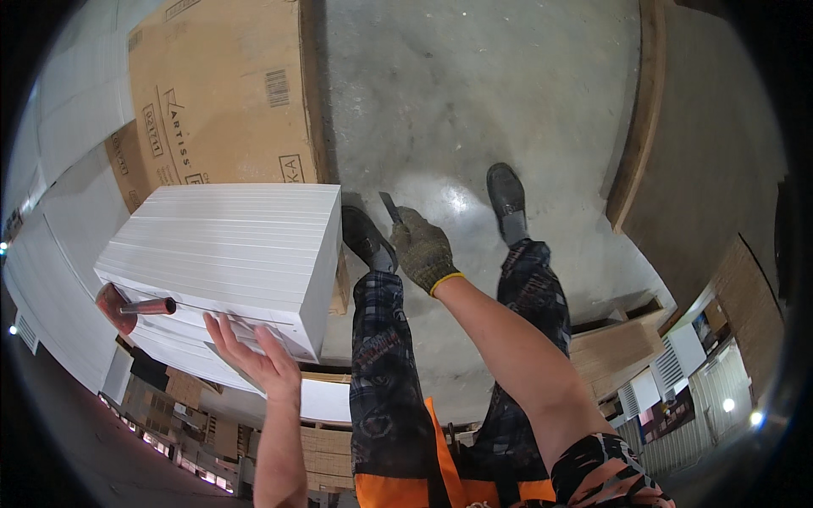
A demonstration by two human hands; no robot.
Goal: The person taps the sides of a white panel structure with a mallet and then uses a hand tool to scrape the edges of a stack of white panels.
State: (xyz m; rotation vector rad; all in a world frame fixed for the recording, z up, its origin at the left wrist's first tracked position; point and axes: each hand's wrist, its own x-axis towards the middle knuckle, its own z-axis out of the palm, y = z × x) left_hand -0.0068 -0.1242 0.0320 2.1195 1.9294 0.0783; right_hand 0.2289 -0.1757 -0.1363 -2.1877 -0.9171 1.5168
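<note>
My left hand (254,354) is bare, its fingers stretched out and apart against the front edge of a stack of white panels (229,224). Beside it, at the stack's near left corner, lies a reddish-brown tool with a round, tube-like handle (152,306). My right hand (421,247) wears a dull green knitted glove with a yellow cuff edge. Its fingers are closed around a thin, dark, flat tool (389,207) whose end sticks out past the glove; the exact kind cannot be made out. That hand hangs over the floor between my shoes.
A large cardboard box (220,85) lies flat beyond the panels, with more white sheets (72,110) to the left. My shoes (506,190) stand on the grey concrete floor (474,93). A wooden beam (641,118) runs along the right, and wooden pallets (622,339) stand lower right.
</note>
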